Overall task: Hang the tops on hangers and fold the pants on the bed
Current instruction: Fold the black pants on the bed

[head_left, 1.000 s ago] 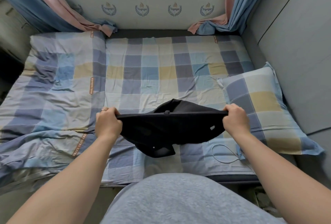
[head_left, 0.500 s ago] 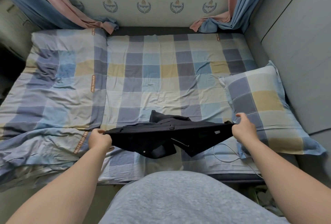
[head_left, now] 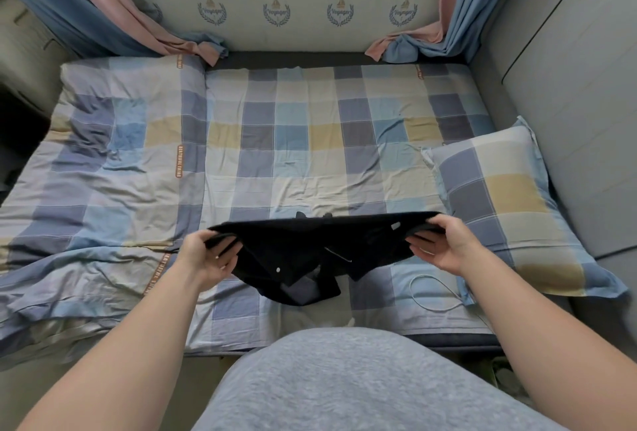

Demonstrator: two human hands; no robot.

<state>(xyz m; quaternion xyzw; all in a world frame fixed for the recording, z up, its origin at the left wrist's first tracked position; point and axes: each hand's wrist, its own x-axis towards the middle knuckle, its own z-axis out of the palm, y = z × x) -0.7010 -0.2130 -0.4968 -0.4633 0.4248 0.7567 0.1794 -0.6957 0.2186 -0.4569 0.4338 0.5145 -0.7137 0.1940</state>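
The bed [head_left: 310,162] is covered by a checked sheet [head_left: 344,113] in blue, grey, cream and yellow squares, creased in the middle. A quilt [head_left: 103,172] of the same pattern lies rumpled over its left part. A matching pillow [head_left: 510,210] lies flat at the right edge. A thin white cable [head_left: 435,294] loops on the sheet just beside the pillow's near corner. Black pants [head_left: 303,258] sag toward the sheet at the near edge; whether they touch it is unclear.

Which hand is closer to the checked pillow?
Right. The right hand grips one end of the black garment close beside the pillow. The left hand grips the other end, across the garment from the pillow.
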